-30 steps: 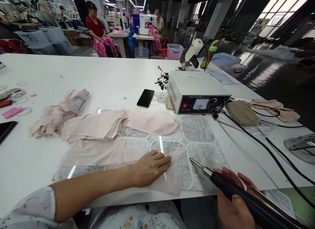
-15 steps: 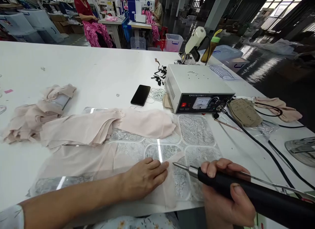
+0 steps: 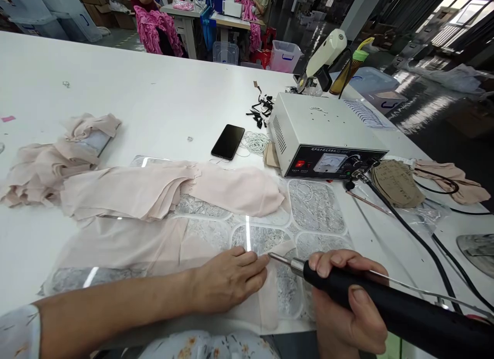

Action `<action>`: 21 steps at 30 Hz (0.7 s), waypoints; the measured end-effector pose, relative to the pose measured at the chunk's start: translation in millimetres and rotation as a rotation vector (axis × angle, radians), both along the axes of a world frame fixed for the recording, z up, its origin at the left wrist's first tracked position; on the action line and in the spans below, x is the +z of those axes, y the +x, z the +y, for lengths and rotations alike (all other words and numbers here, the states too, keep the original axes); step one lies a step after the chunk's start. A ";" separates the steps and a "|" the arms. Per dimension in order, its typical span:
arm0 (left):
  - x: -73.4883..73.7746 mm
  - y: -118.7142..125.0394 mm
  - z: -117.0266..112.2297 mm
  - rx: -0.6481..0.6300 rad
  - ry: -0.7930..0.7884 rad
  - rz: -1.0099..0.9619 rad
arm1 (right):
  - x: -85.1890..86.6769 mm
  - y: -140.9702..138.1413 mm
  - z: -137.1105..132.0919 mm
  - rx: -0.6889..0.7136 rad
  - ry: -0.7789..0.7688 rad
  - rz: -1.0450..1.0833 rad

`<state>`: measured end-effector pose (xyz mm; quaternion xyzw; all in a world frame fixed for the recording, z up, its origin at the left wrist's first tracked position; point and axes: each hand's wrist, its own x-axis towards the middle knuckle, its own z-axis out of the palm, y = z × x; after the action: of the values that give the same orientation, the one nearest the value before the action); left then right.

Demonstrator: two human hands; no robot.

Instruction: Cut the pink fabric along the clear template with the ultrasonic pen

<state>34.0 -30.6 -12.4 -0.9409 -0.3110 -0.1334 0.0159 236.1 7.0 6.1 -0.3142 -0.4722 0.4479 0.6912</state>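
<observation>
My left hand (image 3: 227,277) lies flat, fingers stretched out, on a thin pale pink fabric piece (image 3: 154,248) spread over a clear glass plate (image 3: 320,207). My right hand (image 3: 345,305) is wrapped round a black-handled tool (image 3: 386,307) with a thin metal tip (image 3: 280,259). The tip touches the fabric's edge right beside my left fingertips. A black cable (image 3: 409,230) runs from the tool to a white control box (image 3: 322,140) with a meter on its front.
Stacked pink fabric pieces (image 3: 135,191) and a crumpled heap (image 3: 50,160) lie to the left. A black phone (image 3: 227,141) and white elastic loops (image 3: 257,141) sit behind. Tan fabric (image 3: 397,184) lies right. Other people sit at sewing machines beyond the table.
My right hand has brought the tool leftward until its tip meets the fabric beside my left fingers. The view has tilted down. My left hand has stayed flat on the fabric.
</observation>
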 end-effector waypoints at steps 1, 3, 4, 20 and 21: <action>0.3 0.0 0.1 0.001 0.000 -0.001 | -0.3 -0.2 0.2 -0.001 0.000 0.002; 0.4 0.2 0.1 0.005 -0.003 0.000 | -1.0 -0.2 0.5 -0.004 -0.007 0.011; 0.3 0.2 0.2 0.005 -0.004 0.000 | -1.3 -0.1 0.6 -0.006 -0.013 0.018; 0.8 0.3 0.9 0.003 0.007 -0.007 | -2.9 2.0 1.6 0.002 0.039 -0.009; 0.7 0.4 0.8 0.004 0.004 0.000 | -3.0 1.4 2.3 0.002 0.044 -0.010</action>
<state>34.4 -29.8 -11.7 -0.9402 -0.3127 -0.1342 0.0182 237.6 9.3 3.2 -0.3008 -0.4858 0.4363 0.6951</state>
